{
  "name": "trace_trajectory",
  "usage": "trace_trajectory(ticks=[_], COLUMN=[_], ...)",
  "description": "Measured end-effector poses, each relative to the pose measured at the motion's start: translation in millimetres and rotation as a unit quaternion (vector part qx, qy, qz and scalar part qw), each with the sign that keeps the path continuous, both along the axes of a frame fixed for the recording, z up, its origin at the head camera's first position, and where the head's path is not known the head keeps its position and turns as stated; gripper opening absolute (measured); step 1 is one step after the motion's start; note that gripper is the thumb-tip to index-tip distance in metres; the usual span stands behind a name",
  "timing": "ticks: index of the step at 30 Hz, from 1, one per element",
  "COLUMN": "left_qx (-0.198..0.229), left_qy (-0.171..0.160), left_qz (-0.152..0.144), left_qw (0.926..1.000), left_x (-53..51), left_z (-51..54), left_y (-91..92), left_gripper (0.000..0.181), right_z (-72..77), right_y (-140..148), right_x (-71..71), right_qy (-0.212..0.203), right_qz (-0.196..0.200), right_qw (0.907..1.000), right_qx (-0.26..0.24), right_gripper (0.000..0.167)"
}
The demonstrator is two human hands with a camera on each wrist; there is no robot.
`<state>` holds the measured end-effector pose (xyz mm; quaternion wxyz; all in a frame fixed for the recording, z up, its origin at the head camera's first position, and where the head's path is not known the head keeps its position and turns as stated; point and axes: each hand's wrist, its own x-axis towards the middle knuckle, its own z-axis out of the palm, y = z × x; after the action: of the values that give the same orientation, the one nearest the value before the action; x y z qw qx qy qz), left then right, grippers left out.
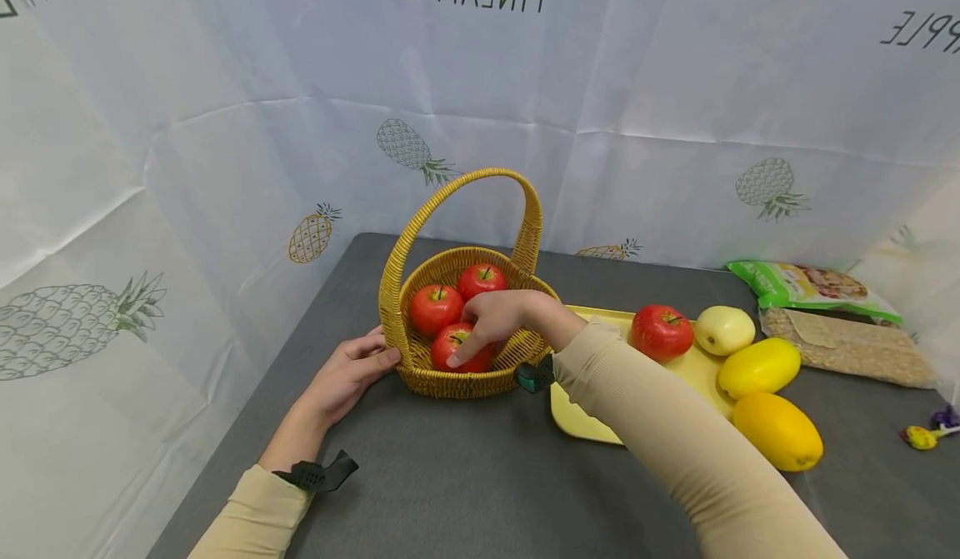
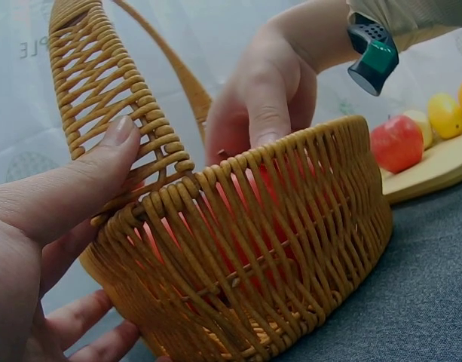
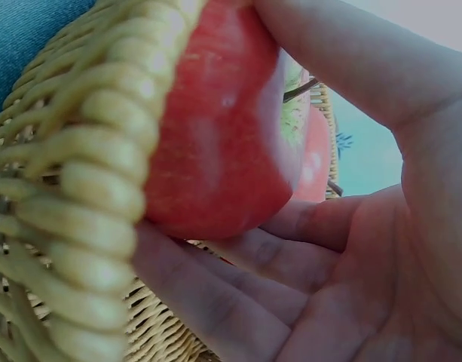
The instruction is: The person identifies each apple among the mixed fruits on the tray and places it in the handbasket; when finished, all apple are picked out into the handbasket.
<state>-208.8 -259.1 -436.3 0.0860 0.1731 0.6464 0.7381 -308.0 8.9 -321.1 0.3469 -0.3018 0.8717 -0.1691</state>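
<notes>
A yellow-brown wicker basket [image 1: 459, 386] with a tall arched handle stands on the dark tabletop. My left hand [image 1: 347, 378] holds its left end; in the left wrist view the thumb lies on the foot of the handle and the fingers touch the outer side. Reaching into the basket from the right, my right hand [image 1: 501, 316] grips the front red apple [image 3: 215, 143], thumb on one side and fingers curled on the other. Behind it in the basket lie two more red apples, one at the left [image 1: 433, 312] and one at the back [image 1: 480, 278].
Right of the basket, a yellow tray [image 1: 581, 427] bears a red apple [image 1: 662, 333], a pale round fruit [image 1: 723, 331] and two yellow oval fruits [image 1: 761, 367]. Food bags [image 1: 847, 346] and a wrapped lollipop [image 1: 921, 436] lie farther right. A printed curtain [image 1: 480, 59] borders the table.
</notes>
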Motion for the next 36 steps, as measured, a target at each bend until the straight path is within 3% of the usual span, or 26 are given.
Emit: trace_trajectory(ticks=[4, 12, 20, 28, 36], left_qx=[-0.003, 0.005, 0.002, 0.001, 0.000], left_qy=[0.001, -0.001, 0.003, -0.002, -0.008], left_qz=[0.001, -0.004, -0.003, 0.001, 0.000], left_qw=[1.0000, 1.0000, 1.0000, 1.0000, 1.0000], left_x=[0.2, 0.2, 1.1, 1.9, 2.7], left_z=[0.0, -0.1, 0.9, 2.1, 3.1], left_y=[0.2, 0.8, 0.4, 1.0, 1.7], left_gripper=[0.020, 0.020, 0.020, 0.022, 0.026], right_z=[-1.2, -3.5, -1.9, 2.0, 0.7], right_y=[1, 11, 20, 29, 42], right_x=[0.0, 0.2, 2.0, 9.5, 18.8], right_qy=[0.015, -0.073, -0.082, -0.022, 0.020], right_qz=[0.004, -0.045, -0.052, -0.009, -0.019], right_qw=[0.9999, 0.9946, 0.9919, 0.9968, 0.9944], right_qx=[-0.002, -0.059, -0.082, -0.076, -0.102], right_gripper=[0.077, 0.067, 0.072, 0.068, 0.067])
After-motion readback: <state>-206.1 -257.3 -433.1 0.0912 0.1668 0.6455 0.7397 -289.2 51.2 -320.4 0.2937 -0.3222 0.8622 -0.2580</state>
